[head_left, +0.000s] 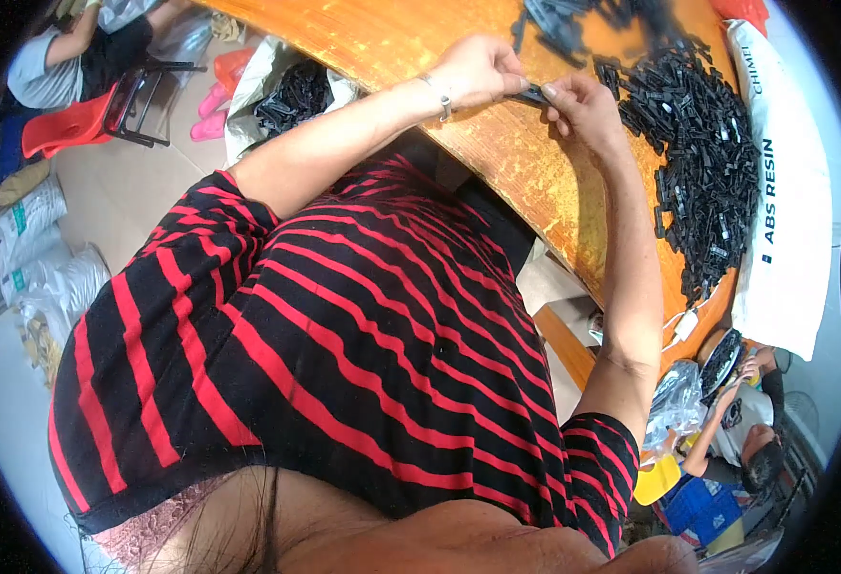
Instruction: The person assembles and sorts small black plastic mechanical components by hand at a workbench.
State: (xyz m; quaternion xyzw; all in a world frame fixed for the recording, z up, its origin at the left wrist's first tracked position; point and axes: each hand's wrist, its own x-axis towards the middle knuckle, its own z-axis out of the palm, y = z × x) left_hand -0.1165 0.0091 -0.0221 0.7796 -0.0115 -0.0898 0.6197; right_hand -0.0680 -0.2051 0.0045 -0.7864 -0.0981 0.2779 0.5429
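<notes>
Over the orange wooden table point(573, 201), my left hand point(480, 73) pinches one end of a small dark plastic piece point(533, 94). My right hand point(585, 107) grips the same piece from the other end, so it spans the short gap between my fingertips. Its exact shape is mostly covered by the fingers. To the right of my right hand lies a large heap of small black plastic parts point(702, 153). Longer dark pieces point(556, 31) lie beyond my hands at the table's far side, somewhat blurred.
A white printed sack point(788, 201) stands along the table's right edge. Left of the table is an open sack of black parts point(293, 98). A red chair point(71, 124) and a seated person point(49, 67) are far left; another person point(750, 430) handles something at lower right.
</notes>
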